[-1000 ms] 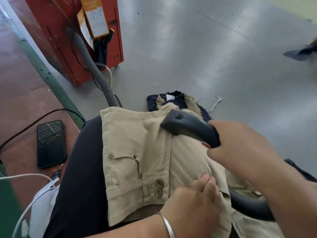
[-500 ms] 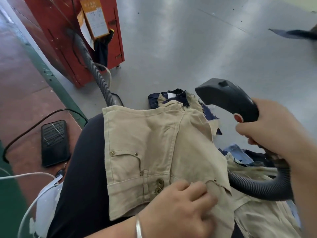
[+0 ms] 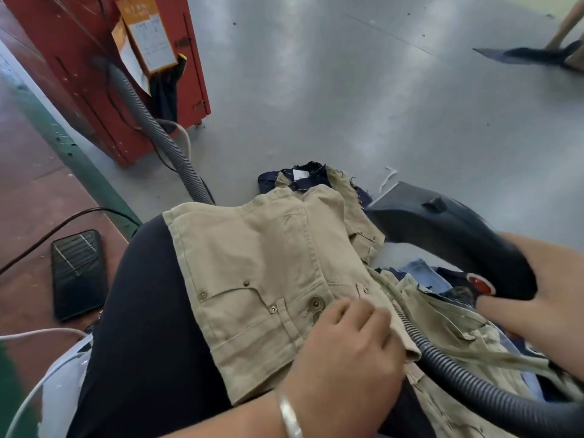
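On shorts point(image 3: 268, 263): L hand point(image 3: 344, 352); nozzle point(image 3: 442, 235) beside

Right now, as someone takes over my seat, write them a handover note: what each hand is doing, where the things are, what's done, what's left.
Left hand: fingers bent on the waistband of the khaki garment, pinning it on the lap; a pinch cannot be confirmed.
Right hand: grips the black nozzle, held off the cloth to the right, its grey hose trailing across the lap.
Done: garment spread front up over the thigh.
Left: probably pass the nozzle over it, then move on to the garment pile on the floor.
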Action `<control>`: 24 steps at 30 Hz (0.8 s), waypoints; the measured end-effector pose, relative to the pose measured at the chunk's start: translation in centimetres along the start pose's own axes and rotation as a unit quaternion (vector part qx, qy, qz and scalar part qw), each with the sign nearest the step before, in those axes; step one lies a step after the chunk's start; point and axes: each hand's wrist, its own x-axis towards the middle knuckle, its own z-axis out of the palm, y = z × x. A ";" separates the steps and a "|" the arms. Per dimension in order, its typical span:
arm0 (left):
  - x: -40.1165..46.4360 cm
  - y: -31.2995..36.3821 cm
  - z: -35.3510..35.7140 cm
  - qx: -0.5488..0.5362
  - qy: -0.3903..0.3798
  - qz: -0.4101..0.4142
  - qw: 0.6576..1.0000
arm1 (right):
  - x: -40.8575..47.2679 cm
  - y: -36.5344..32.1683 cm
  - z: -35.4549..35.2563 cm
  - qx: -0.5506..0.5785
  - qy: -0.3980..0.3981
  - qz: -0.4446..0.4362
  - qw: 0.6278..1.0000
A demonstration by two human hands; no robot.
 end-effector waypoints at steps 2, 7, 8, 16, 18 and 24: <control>-2.0 -0.9 -0.2 -0.006 0.039 0.005 0.999 | -0.7 0.3 0.4 -0.013 -0.013 0.004 1.000; -3.5 -1.8 0.8 0.008 0.066 0.039 0.997 | -1.3 -2.3 2.8 -0.111 -0.102 -0.008 0.988; -3.4 -1.8 0.9 0.006 0.062 0.042 0.997 | -1.1 -2.8 3.2 -0.131 -0.122 -0.007 0.984; -3.1 -1.9 1.6 0.026 -0.003 0.065 0.998 | 7.1 -5.4 6.4 -0.077 -0.057 -0.019 0.995; -2.7 -1.8 1.7 0.041 -0.024 0.070 0.996 | 9.1 -6.3 6.6 -0.080 -0.055 -0.015 0.995; 1.2 -0.8 1.2 0.134 -0.077 0.070 0.986 | 8.2 -6.3 3.4 -0.027 0.008 -0.052 0.998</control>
